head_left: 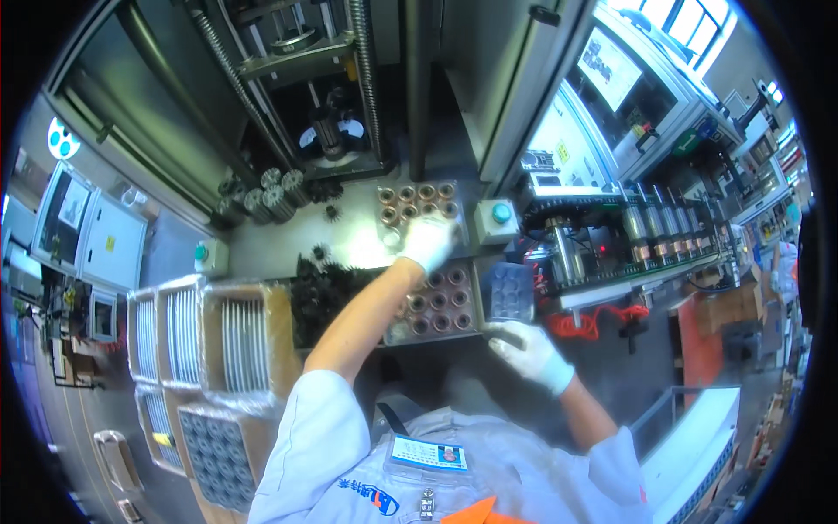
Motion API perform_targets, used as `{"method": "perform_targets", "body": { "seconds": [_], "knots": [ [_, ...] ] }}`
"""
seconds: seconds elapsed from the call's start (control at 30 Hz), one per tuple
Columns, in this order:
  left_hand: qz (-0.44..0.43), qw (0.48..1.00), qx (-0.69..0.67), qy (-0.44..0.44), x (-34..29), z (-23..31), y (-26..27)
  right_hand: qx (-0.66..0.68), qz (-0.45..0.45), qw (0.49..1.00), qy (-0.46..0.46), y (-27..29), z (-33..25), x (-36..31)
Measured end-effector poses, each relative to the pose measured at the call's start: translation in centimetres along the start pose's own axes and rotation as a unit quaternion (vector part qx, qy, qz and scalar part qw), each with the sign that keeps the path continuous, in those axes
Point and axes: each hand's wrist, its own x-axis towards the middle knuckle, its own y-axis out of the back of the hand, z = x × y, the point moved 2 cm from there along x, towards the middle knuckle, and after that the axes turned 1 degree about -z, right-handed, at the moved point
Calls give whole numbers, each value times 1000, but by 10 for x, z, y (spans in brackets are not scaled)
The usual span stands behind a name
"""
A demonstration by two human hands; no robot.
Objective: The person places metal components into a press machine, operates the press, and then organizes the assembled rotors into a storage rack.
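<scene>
White-gloved, the left hand (429,242) is held over the copper parts (427,193), left of the button box (497,222); whether its fingers are clamped on one cannot be told. The right hand (532,355) is positioned nearer the wearer than the button box, by the plastic tray (511,293); its fingers are bent, but a grip cannot be confirmed.

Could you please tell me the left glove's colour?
The left glove is white, clearest in the head view.

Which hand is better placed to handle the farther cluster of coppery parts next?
Likely the left hand: it is at those coppery parts, while the right hand is farther off, near the blue plastic tray.
</scene>
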Motion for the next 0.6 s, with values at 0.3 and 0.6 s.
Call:
{"method": "perform_targets", "body": {
  "seconds": [0.3,0.6],
  "knots": [
    [-1,964,-260,54,0,-56,23,222,162,962,-5,11,-50,121],
    [180,602,-720,294,-154,-170,130,66,133,982,117,-85,-72,420]
  ]
}}
